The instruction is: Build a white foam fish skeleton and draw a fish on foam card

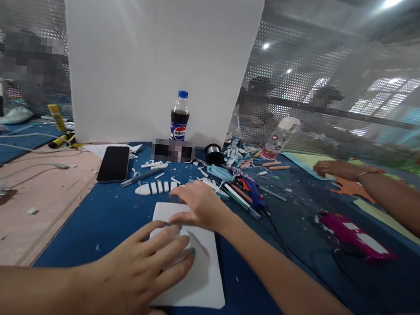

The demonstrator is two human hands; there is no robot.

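A white sheet, perhaps foam board (205, 281), lies on the blue mat in front of me. My left hand (155, 261) rests over its left side with fingers spread; something white shows under the fingers, but I cannot make out its shape. Above the sheet's far edge reaches my right hand (201, 206), thumb and index finger apart, with no held thing visible. Its index fingertip is at the right end of a row of white cut pieces (154, 188), laid out like a segmented fish. Whether it touches them I cannot tell.
Beyond lie a black phone (114, 164), a cola bottle (180, 117), a wire spool (213, 155), white scraps (236, 152) and a blue glue gun (253, 194) with its cord. Right are a magenta device (356, 236), a tilted drink bottle (279, 139) and another person's hand (337, 169).
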